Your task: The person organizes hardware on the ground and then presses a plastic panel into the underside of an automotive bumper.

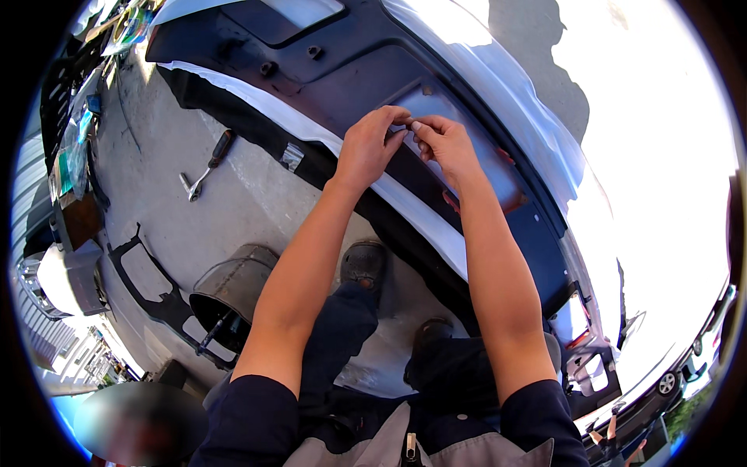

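Observation:
My left hand (367, 148) and my right hand (450, 146) meet above a large dark car body panel (342, 101). The fingertips of both are pinched together around something small, which is too hidden to name. White film (420, 214) runs along the panel's near edge, with a black strip (311, 167) below it. Two small dark knobs (268, 68) stick up from the panel's far left part. Reddish pieces (450, 201) show on the panel beside my right wrist.
A hand tool with a dark handle and metal head (208, 167) lies on the concrete floor at left. Closer in are a dark bucket (241, 272) and a black plastic frame (156, 303). Car parts line the far left. Another person (140, 424) is at lower left.

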`<action>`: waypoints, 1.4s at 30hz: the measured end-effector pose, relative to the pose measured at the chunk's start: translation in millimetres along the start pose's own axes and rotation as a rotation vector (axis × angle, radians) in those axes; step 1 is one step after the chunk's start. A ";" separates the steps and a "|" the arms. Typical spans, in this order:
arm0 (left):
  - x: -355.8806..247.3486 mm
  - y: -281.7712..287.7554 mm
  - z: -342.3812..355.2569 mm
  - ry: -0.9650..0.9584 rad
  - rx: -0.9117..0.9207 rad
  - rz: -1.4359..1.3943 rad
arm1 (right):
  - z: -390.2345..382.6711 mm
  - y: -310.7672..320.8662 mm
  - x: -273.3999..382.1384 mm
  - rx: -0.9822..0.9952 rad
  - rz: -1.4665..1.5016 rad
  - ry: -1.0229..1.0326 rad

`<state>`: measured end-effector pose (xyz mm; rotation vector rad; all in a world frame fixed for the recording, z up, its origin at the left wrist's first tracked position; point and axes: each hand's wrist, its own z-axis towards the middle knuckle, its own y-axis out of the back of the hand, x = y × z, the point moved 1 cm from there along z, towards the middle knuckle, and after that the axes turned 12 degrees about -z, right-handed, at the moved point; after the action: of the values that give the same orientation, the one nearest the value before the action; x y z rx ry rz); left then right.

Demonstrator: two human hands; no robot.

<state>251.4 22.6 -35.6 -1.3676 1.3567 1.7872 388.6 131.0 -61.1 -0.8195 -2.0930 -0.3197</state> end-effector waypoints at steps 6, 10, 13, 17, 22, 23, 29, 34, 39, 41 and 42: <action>23.2 0.5 8.5 0.328 0.012 0.498 | 30.6 -7.9 -20.7 -0.122 -0.103 -0.008; 25.5 0.0 13.3 0.479 0.229 0.438 | 40.0 -14.7 -28.1 -0.137 -0.003 -0.039; 34.4 2.8 16.6 0.476 0.270 0.393 | 46.2 -20.8 -28.7 -0.115 0.000 -0.052; 38.7 1.2 16.0 0.459 0.279 0.358 | 51.7 -18.9 -30.5 -0.083 0.024 -0.060; 41.3 2.6 17.1 0.453 0.290 0.327 | 57.1 -13.0 -26.1 -0.036 -0.091 -0.045; 42.4 3.1 17.2 0.450 0.295 0.323 | 57.3 -13.0 -23.0 -0.036 -0.135 -0.038; 49.5 1.1 19.9 0.438 0.303 0.318 | 59.4 -11.8 -20.1 -0.003 -0.257 -0.045; 54.9 1.5 19.2 0.424 0.298 0.260 | 62.0 -5.6 -27.6 0.067 -0.196 -0.056; 52.2 4.8 19.4 0.435 0.299 0.224 | 68.8 3.3 -19.5 0.175 -0.292 -0.014; 51.0 3.9 19.2 0.449 0.303 0.223 | 73.0 3.7 -14.7 0.217 -0.361 0.018; 50.4 3.4 18.9 0.454 0.304 0.221 | 74.6 3.7 -12.6 0.238 -0.394 0.033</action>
<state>222.4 30.1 -80.5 -1.5544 1.9933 1.3609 350.0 164.7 -116.9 -0.2569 -2.2015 -0.2820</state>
